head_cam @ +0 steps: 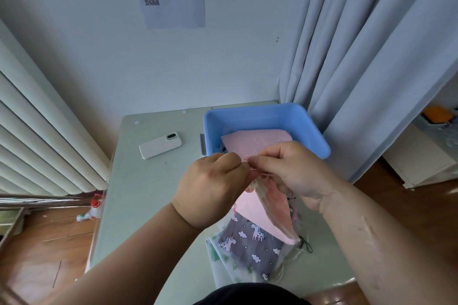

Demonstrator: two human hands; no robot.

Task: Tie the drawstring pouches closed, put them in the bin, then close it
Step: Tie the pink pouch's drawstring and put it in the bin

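Pale green tabletop (148,193); left hand (210,188), right hand (292,171) grips pinch thin cord (247,159) of soft pink pouch (277,213); rounded blue bin (247,112) behind.

The blue bin (309,129) is open at the top; its floor is partly covered by a pink pouch (257,140). Its right side is closed off by the curtain (371,69). Bare table (138,205) is left beside it, broken by a white phone (160,145). The near edge is occupied by a pile of pouches (250,242); above it, a drawstring (247,159) is pinched by the left hand (210,186) and right hand (295,171).
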